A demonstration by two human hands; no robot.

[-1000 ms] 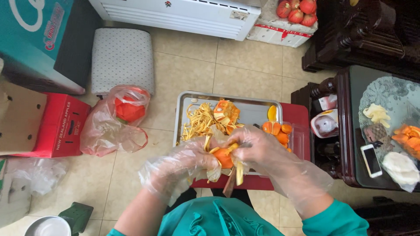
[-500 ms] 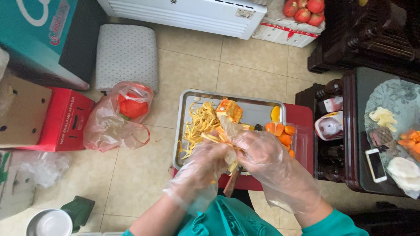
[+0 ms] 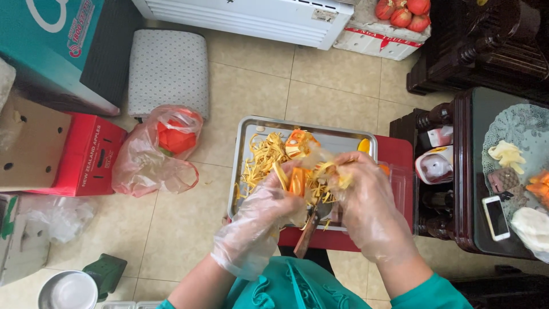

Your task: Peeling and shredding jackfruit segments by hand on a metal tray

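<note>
Both hands are working close together over a metal tray [image 3: 251, 137], which is sitting on a low red stool [image 3: 397, 157] so that the scraps are dropping straight into it. The left hand [image 3: 260, 209], in a loose clear plastic glove, is curling round an orange fruit piece [image 3: 298, 180], fingers closed on it and keeping it steady above the tray. The right hand [image 3: 366, 200], gloved the same way, is closing on a knife whose wooden handle [image 3: 306, 234] is pointing down toward six o'clock; the blade is hiding behind the fingers, so I cannot tell how it is meeting the fruit. Yellow peel strips [image 3: 263, 160] are piling up in the tray at about eleven o'clock from the hands, with a strand or two clinging to the right glove. Another orange fruit [image 3: 298, 142] is lying in the tray at twelve o'clock, within easy reach.

At nine o'clock on the tiled floor, a thin plastic bag [image 3: 154, 160] is gaping open with something red inside, beside a red cardboard box [image 3: 86, 157]. At three o'clock, a dark wooden desk [image 3: 474, 171] is carrying a phone [image 3: 496, 217] and a patterned plate [image 3: 514, 126] of cut pieces, set well apart from the peelings.
</note>
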